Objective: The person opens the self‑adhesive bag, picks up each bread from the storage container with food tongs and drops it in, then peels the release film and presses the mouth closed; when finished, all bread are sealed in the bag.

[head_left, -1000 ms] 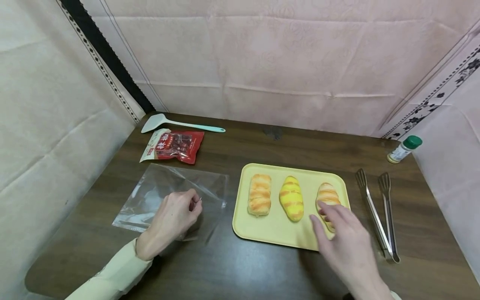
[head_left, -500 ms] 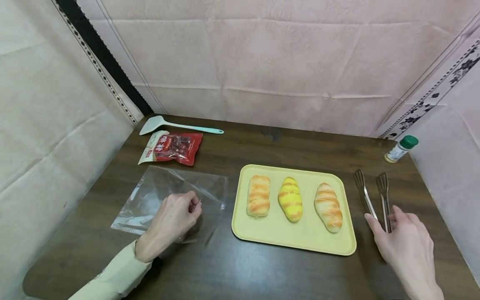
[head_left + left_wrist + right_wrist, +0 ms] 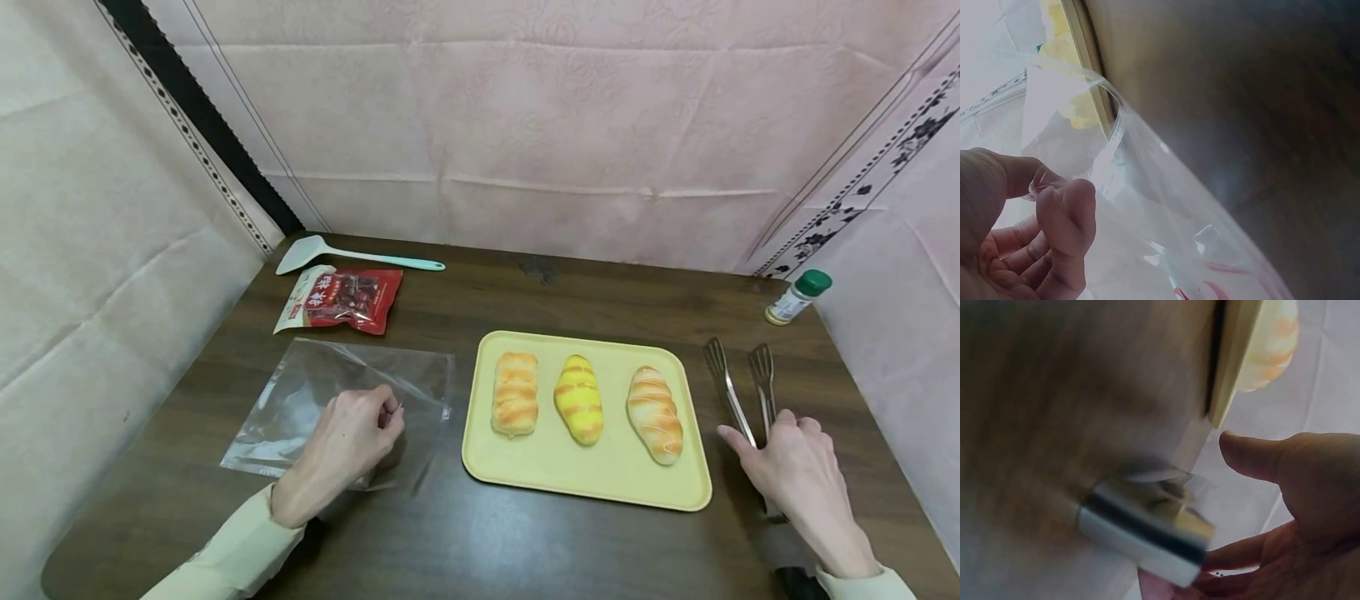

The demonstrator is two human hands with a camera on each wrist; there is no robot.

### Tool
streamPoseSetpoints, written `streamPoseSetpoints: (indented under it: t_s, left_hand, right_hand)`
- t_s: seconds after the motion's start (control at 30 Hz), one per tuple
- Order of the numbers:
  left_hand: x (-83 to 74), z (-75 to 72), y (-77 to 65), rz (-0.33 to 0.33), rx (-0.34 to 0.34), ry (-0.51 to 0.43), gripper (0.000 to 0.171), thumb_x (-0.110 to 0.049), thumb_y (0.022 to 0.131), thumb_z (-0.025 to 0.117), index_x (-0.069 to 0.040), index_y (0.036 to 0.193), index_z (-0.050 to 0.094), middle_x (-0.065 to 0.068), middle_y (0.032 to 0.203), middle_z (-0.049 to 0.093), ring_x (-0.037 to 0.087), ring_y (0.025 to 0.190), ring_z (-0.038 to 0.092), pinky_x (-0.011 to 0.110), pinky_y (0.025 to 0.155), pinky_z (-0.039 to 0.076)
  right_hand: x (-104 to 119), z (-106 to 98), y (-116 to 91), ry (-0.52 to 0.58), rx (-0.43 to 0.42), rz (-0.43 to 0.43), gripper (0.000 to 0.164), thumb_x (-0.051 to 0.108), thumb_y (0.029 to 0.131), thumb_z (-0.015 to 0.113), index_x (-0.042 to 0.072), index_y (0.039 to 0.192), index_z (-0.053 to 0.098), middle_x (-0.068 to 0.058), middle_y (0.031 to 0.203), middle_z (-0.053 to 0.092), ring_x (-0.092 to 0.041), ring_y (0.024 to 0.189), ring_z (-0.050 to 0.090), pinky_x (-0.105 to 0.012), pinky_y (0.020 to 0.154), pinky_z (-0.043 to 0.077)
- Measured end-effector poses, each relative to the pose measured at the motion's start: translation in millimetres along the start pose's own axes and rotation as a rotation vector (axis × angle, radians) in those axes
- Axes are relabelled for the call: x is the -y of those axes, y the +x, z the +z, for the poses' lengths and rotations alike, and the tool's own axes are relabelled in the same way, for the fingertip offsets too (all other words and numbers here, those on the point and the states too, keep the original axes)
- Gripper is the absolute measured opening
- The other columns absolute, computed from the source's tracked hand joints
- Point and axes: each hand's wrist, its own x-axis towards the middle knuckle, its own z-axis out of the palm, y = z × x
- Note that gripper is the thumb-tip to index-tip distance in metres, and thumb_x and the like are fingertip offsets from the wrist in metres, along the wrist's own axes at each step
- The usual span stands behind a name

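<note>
My left hand (image 3: 348,442) pinches the edge of a clear plastic bag (image 3: 288,408) that lies flat on the table. The left wrist view shows thumb and forefinger pressed together on the film (image 3: 1141,181). Over the near part of the metal tongs (image 3: 730,393) is my right hand (image 3: 798,471), at the table's right. In the right wrist view its thumb is held away from the tongs' bent end (image 3: 1141,534), and its fingers are beside that end, partly hidden. Between the hands, a yellow tray (image 3: 480,454) bears a rectangular bread (image 3: 515,393), a yellow bread (image 3: 579,400) and a pale striped bread (image 3: 656,417).
A red snack packet (image 3: 345,298) lies behind the bag, with a pale turquoise spatula (image 3: 352,252) beyond it. At the back right is a small green-capped bottle (image 3: 798,297). Cloth walls (image 3: 525,150) enclose the dark wooden table (image 3: 465,292).
My right hand has moved right, from above the pale striped bread to the tongs, then slightly left there. The left hand keeps its pinch on the bag.
</note>
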Motion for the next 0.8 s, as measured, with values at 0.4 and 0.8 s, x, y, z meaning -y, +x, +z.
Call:
streamPoseSetpoints:
  t_s: [0.4,0.8]
  left_hand:
    - [0.0,1.0,1.6,0.007,-0.003,0.003,0.017,0.000,0.088,0.078,-0.011,0.079,0.068,-0.005,0.063,0.060,0.004,0.055,0.048,0.023,0.052,0.043]
    - [2.5,2.0,1.9,0.005,0.002,0.005,0.018,-0.001,0.088,0.078,-0.012,0.078,0.068,-0.005,0.063,0.060,0.004,0.054,0.048,0.023,0.052,0.042]
  right_hand:
    - [-15.4,-0.8,20.3,-0.020,0.209,0.013,0.061,0.044,0.107,0.062,-0.015,0.094,0.054,-0.038,0.092,0.056,-0.055,0.086,0.061,-0.063,0.075,0.051]
    - [-25.4,-8.7,12.9,0.038,0.265,0.052,0.066,0.043,0.112,0.049,-0.023,0.118,0.052,-0.044,0.104,0.062,-0.059,0.096,0.064,-0.064,0.078,0.053]
